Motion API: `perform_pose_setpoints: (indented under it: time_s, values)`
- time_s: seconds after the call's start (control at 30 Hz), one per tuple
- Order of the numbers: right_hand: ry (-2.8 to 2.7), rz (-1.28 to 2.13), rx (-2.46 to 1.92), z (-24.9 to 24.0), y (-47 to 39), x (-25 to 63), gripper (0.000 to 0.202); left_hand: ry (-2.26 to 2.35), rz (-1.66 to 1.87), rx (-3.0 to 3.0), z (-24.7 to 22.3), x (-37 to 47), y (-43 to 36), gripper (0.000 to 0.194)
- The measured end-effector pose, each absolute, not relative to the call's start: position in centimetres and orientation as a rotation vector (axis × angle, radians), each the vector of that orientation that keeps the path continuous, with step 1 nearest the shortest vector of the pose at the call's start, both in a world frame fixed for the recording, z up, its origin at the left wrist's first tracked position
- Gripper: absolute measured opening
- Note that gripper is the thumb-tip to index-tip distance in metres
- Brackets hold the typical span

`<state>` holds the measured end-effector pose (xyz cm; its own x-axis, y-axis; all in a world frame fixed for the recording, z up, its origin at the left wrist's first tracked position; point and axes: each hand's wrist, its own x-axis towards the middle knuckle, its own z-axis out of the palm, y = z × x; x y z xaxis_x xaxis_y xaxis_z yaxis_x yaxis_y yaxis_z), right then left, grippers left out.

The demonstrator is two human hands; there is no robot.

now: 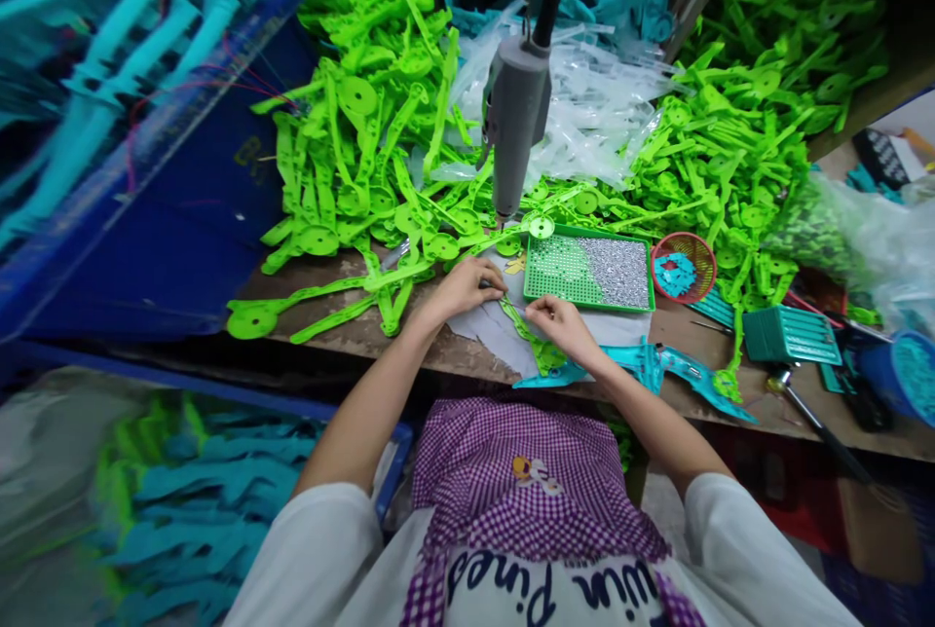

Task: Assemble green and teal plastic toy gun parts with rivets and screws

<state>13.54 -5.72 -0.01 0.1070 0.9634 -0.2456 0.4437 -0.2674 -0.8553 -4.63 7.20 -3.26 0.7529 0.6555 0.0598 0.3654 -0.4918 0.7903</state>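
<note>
Near hanging grey tool (pixel 515 106) — left fingers (pixel 491 279), right fingers (pixel 544 309) curled narrow by green strip (pixel 544 352) — tips obscured, cannot tell what's held.

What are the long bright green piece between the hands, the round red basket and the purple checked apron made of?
The green piece: probably hard plastic, smooth; its even colour looks moulded-in. The red basket: likely plastic too, fairly smooth, with a thin, holey wall. The apron: apparently soft, dull cloth, with gathered folds; fibre unclear.
</note>
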Motion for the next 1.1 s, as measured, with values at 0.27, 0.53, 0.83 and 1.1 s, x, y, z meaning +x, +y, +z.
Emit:
perform_pose_setpoints:
  time_s: [0.27, 0.53, 0.83, 1.1]
  values:
    - [-1.431, 1.280, -1.662, 0.2, -6.0, 14.8, 0.035, 0.739, 0.448, 2.138, -3.3, -4.7, 7.4, 0.006]
    - [-1.205, 1.428, -1.637, -0.9, -5.5, 14.1, 0.037, 0.746, 0.445, 2.139, -3.8, -4.6, 7.6, 0.007]
    - [-1.344, 1.289, -1.691, -0.6, -5.8, 14.4, 0.033, 0.770, 0.427, 2.140, -3.6, -4.6, 7.4, 0.007]
    - [-1.534, 1.126, -1.857, -0.4, -5.7, 13.7, 0.013, 0.746, 0.427, 2.137, -3.6, -4.7, 7.4, 0.007]
